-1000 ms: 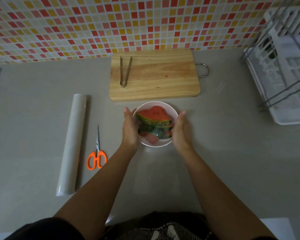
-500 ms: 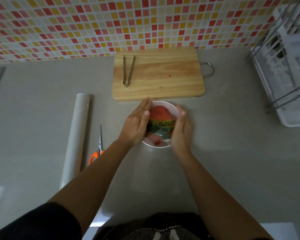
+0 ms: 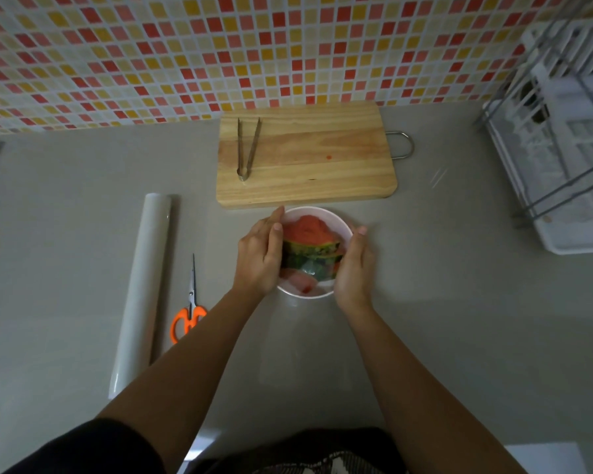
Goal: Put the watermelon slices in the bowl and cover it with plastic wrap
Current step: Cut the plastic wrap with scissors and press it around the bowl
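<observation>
A white bowl [image 3: 338, 218] stands on the grey counter just in front of the cutting board, with several watermelon slices [image 3: 308, 232] stacked in it, red flesh and green rind showing. A faint clear sheet of plastic wrap [image 3: 305, 343] lies over the bowl and trails toward me on the counter. My left hand [image 3: 259, 258] lies flat on the bowl's left rim, fingers together and partly over the slices. My right hand [image 3: 355, 268] cups the bowl's right side.
A wooden cutting board [image 3: 315, 165] with metal tongs [image 3: 247, 148] on it lies behind the bowl, against the tiled wall. The plastic wrap roll [image 3: 142, 285] and orange-handled scissors [image 3: 189, 313] lie to the left. A white dish rack [image 3: 562, 148] stands at the right.
My left hand has moved from the bowl's left side up onto its rim and over the slices. My right hand has stayed on the bowl's right side.
</observation>
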